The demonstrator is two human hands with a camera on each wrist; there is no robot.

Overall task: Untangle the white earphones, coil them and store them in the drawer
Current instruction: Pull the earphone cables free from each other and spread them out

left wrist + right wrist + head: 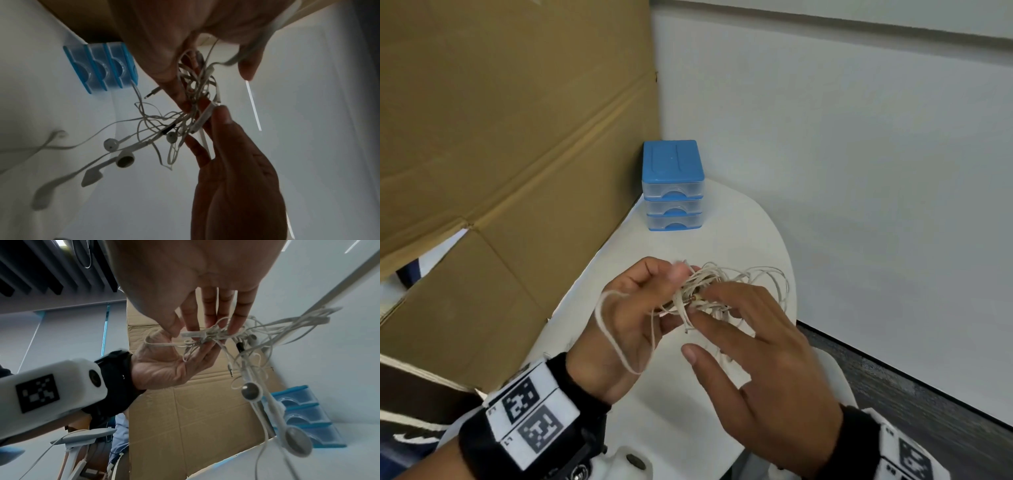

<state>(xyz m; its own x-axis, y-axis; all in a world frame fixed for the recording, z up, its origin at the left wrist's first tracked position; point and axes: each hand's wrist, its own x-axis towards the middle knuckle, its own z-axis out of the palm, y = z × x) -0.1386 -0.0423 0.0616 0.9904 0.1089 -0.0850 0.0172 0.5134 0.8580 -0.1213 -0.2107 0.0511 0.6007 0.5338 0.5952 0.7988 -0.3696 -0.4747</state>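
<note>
1. Where writing might be looked for, none can be read: the wrist bands (532,423) carry only black-and-white square code markers, and the drawer unit (673,185) shows no label.
2. The left hand (633,308) holds the white earphones (709,291) above the white table (674,404), its thumb and fingers curled round the knotted middle of the cord; one loop of cord hangs over the back of that hand toward the wrist.
3. The right hand (763,363) meets the tangle from the near side. In the right wrist view its thumb and fingers (236,321) pinch a flat, pale piece of the cord at the knot, while the left palm (164,366) lies just beneath.
4. From the left wrist view, the earbuds (123,160) and the plug (152,92) hang free below the knot, clear of both hands, with loose loops spreading out toward the far side.
5. The drawer unit, blue-topped with three clear drawers that are all closed, stands at the far end of the table, well apart from the hands, beside a sheet of brown cardboard (500,137).
</note>
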